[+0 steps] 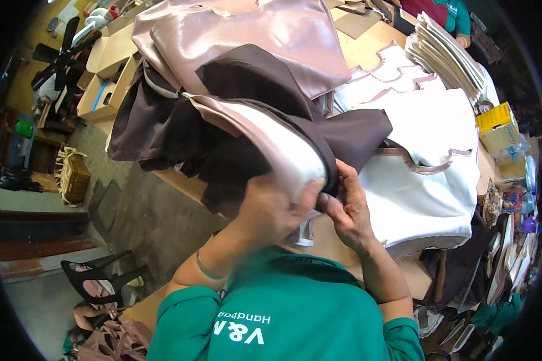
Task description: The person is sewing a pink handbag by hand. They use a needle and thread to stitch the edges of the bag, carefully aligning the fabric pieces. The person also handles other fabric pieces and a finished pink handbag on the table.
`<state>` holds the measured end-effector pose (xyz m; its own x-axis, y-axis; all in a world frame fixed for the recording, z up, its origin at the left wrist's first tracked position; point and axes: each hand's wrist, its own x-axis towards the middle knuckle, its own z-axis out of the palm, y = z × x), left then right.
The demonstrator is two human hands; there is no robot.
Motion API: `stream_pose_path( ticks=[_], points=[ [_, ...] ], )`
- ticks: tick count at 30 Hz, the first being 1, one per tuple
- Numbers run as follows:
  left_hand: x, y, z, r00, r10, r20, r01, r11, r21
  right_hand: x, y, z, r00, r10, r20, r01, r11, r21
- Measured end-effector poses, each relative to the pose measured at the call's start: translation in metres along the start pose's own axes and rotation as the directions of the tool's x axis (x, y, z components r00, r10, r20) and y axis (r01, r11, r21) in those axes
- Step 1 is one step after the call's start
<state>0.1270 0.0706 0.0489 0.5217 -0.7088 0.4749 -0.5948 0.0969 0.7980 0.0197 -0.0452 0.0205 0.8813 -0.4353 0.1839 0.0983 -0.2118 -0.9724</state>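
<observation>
In front of me is an unfinished handbag piece, its curved pink-and-white panel point(283, 135) joined along the edge to dark brown lining fabric point(168, 129). My right hand point(350, 210) is closed on the near end of that edge, thumb and fingers pinching the dark border. My left hand point(268, 207) is blurred; its thumb presses on the white face beside the right hand, and its other fingers are mostly hidden. The lining spreads loosely over the far side and to the left.
Shiny pink material point(247, 45) lies beyond the piece. White panels with pink edging point(415, 198) cover the table at right, below a stack of pale sheets point(445, 57). A cardboard box point(105, 90) stands far left, a black chair point(96, 280) lower left. Another person point(457, 18) is at far right.
</observation>
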Motion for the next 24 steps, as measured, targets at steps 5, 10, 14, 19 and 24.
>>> stream_pose_path(
  ticks=[5,10,14,19,24],
  points=[
    [0.022,0.013,0.03,0.936,0.015,0.353,-0.168,0.897,0.408,-0.003,0.011,-0.012,0.986,0.073,-0.153,0.05,0.737,0.674],
    [0.023,0.012,0.061,0.903,0.043,0.428,-0.257,0.851,0.458,0.0,0.002,-0.038,0.949,0.175,-0.263,-0.002,0.835,0.55],
    [0.02,0.018,0.074,0.867,0.077,0.492,-0.344,0.808,0.479,-0.011,0.009,-0.051,0.939,0.248,-0.237,-0.025,0.739,0.673],
    [0.021,0.02,0.09,0.82,0.058,0.57,-0.401,0.769,0.498,-0.024,0.018,-0.052,0.943,0.234,-0.236,0.002,0.707,0.707],
    [0.022,0.016,0.095,0.806,0.045,0.59,-0.392,0.787,0.476,-0.022,0.016,-0.051,0.917,0.322,-0.235,-0.04,0.66,0.75]
  ],
)
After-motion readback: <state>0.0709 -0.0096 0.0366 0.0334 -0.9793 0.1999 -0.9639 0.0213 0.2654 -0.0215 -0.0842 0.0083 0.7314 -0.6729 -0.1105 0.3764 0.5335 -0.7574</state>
